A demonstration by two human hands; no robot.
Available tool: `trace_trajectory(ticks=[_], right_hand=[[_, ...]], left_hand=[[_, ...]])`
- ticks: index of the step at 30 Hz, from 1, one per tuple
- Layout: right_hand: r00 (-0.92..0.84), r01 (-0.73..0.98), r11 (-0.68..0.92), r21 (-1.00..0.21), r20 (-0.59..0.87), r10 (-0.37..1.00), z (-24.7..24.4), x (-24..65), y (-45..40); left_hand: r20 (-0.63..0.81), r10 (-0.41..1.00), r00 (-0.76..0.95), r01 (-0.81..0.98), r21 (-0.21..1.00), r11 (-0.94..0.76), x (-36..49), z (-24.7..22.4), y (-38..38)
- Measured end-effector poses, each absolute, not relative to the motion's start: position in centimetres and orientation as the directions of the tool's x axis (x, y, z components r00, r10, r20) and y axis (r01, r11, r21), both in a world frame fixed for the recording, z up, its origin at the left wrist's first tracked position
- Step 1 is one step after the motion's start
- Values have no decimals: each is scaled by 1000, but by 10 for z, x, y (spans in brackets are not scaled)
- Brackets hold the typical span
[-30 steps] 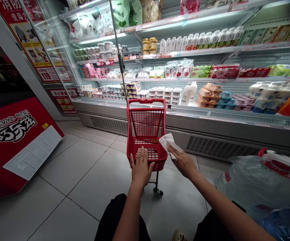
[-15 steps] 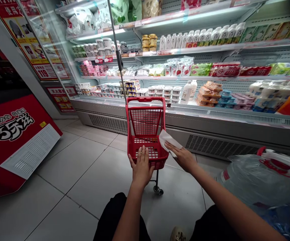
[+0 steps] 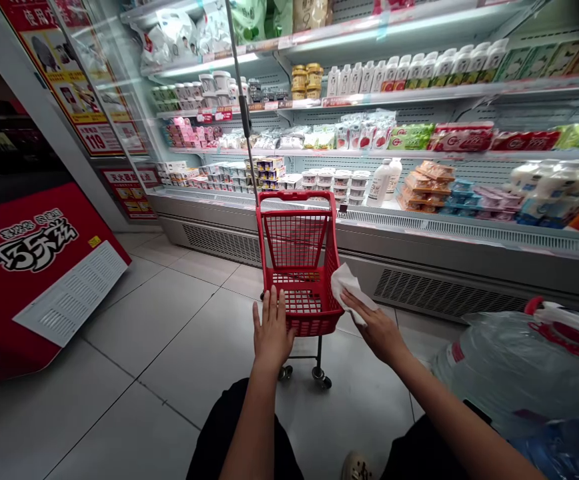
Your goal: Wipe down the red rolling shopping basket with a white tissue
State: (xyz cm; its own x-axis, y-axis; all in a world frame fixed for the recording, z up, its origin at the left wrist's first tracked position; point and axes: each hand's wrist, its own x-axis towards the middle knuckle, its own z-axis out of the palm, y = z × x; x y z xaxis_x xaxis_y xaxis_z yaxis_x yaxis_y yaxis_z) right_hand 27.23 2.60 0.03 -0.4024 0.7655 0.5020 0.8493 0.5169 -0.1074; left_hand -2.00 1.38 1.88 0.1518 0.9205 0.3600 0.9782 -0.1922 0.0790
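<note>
A small red shopping cart (image 3: 322, 325) with a plastic grid basket stands in front of me on dark metal legs with casters. At its near left corner is my left hand (image 3: 271, 330), fingers stretched and spread, holding nothing; whether the palm touches the rim I cannot tell. My right hand (image 3: 375, 327) holds a white cloth or tissue (image 3: 348, 288) at the basket's right side, the fingers lying over it. Part of the cloth is hidden under those fingers.
Behind the cart runs a refrigerated shelf unit (image 3: 359, 233) stocked with bottles, tubs and packs. A red freezer (image 3: 44, 267) stands to the left. Large wrapped water bottles (image 3: 509, 367) are close on the right. Grey floor tiles (image 3: 169, 353) lie below.
My left hand has shifted left and come up to the basket's corner. The right hand with the cloth has moved slightly right and down. The view has shifted a little.
</note>
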Motion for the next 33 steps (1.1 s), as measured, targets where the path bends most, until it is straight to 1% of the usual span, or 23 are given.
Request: trace_trajectory(ticks=[2,4,9,13,16,19,23,26,29,31,33], right_hand=[[-346,877,467,-114,524,778,-2,270,31],[-340,877,468,-106,551,762,-7,258,28],[-424,821,563,-93,562,711,-11,195,11],[-486,745,651,-145,549,679,0,146,12],[-526,707,691,-148,543,655,6,146,13],[-527,722,682,-119,543,654,5,183,9],[-457,805,589,-74,557,693,0,253,1],[-418,845,533,-49,560,715,-1,278,-1],[-405,851,523,-44,580,707,-3,257,-3],[-437,826,561,-47,575,691,-4,225,-5],[-488,791,609,-58,541,685,-3,193,-5]], left_hand=[[350,915,198,969,70,-236,-15,16,14],[358,905,228,959,76,-272,-5,14,14],[378,895,237,941,140,-308,9,15,11],[357,905,233,922,216,-323,3,18,12],[361,906,222,902,276,-331,-5,19,12],[382,894,234,880,308,-362,-9,18,11],[398,881,256,881,280,-382,-9,17,7],[391,882,262,894,246,-375,-4,17,6],[388,885,256,907,220,-359,2,17,8],[388,886,253,911,212,-353,5,17,11],[385,888,253,913,209,-351,5,16,14]])
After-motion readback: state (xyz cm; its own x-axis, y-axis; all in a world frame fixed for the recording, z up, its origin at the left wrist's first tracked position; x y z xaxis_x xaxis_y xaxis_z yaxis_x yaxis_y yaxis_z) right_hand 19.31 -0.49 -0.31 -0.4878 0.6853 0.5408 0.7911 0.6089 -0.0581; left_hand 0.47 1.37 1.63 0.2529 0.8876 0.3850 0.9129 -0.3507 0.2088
